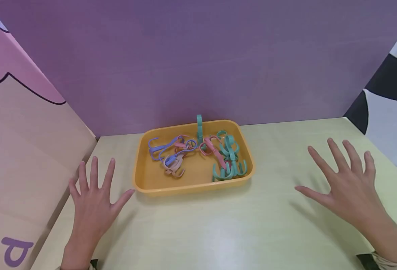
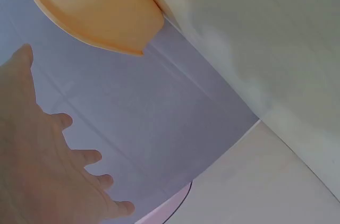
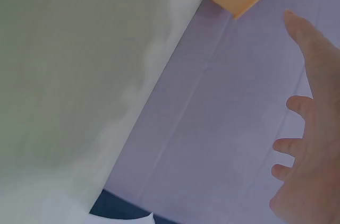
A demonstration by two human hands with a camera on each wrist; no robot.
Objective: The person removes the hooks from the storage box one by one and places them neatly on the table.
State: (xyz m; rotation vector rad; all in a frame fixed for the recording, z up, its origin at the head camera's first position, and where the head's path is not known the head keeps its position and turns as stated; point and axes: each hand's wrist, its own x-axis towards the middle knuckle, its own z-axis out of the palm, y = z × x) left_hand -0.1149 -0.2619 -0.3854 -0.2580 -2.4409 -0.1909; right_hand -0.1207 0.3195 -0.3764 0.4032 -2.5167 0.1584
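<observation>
A yellow-orange plastic tray (image 1: 191, 183) sits on the table, holding several plastic hanging hooks with curved prongs. Blue hooks (image 1: 171, 159) and a beige-pink hook (image 1: 174, 167) lie in its left half. To the right are a pink hook (image 1: 215, 153) and green hooks (image 1: 231, 152); one green hook (image 1: 199, 127) stands up against the back wall of the tray. My left hand (image 1: 93, 206), fingers spread, hovers left of the tray with its thumb near the front left corner. Farther off to the right, my right hand (image 1: 350, 191) is also spread over the table and holds nothing.
The pale table (image 1: 198, 228) ends at a purple back panel (image 1: 211, 67) behind the tray. A pale side panel (image 1: 23, 157) with pink at its top rises close to my left hand. On the right stands a black-and-white panel (image 1: 390, 120).
</observation>
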